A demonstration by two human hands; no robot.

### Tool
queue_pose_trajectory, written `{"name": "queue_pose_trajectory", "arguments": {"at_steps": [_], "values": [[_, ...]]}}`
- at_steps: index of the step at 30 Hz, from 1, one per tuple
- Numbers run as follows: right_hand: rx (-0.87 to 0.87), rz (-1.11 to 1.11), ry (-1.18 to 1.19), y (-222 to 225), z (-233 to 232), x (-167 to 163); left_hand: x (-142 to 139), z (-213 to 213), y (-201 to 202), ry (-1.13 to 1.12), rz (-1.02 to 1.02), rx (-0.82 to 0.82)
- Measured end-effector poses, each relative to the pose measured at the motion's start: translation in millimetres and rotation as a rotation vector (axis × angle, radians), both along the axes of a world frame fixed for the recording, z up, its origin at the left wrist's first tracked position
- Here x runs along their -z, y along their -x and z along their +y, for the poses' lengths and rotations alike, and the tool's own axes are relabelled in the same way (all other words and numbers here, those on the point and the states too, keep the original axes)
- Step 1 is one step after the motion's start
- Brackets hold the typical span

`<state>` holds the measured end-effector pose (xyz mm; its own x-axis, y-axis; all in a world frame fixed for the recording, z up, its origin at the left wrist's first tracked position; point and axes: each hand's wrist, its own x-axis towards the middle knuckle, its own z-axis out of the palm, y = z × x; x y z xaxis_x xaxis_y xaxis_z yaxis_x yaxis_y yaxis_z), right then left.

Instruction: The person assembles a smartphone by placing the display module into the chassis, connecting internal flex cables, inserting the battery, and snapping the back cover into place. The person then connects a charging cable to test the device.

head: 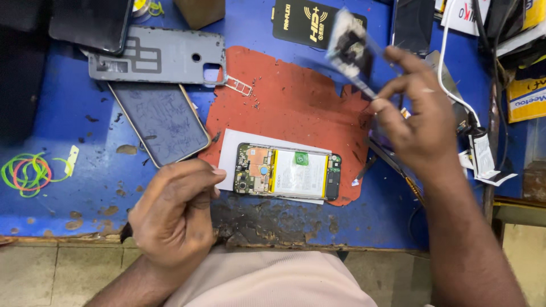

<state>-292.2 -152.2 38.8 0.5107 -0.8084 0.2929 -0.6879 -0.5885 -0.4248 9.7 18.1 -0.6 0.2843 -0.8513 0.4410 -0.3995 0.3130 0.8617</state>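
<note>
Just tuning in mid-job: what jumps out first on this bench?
The opened phone, battery showing, lies on white paper on the red mat at centre. The right hand holds a blurred small part raised above the mat. The left hand rests by the phone's left end.

Worn blue workbench (pixel 68 125), red mat (pixel 284 108) (scuffed), grey back cover (pixel 159 57), rubber bands (pixel 25 172)

A worn blue tabletop (pixel 62 122), its near edge chipped and stained dark, stands over a pale tiled floor (pixel 57 273) under even light.
</note>
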Motion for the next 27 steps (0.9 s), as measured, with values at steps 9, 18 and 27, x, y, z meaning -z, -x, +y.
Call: {"name": "queue_pose_trajectory", "arguments": {"at_steps": [9, 18, 27], "values": [[-0.15, -1.075, -0.793, 16, 22, -11, 5, 9, -12, 0.008, 0.063, 0.039], [-0.157, -1.573, -1.299, 8, 74, 13, -8, 0, -9, -0.057, 0.097, 0.07], [-0.196, -1.493, -1.416, -21, 107, 27, -44, -40, 7, -0.217, 0.397, 0.392]]}}
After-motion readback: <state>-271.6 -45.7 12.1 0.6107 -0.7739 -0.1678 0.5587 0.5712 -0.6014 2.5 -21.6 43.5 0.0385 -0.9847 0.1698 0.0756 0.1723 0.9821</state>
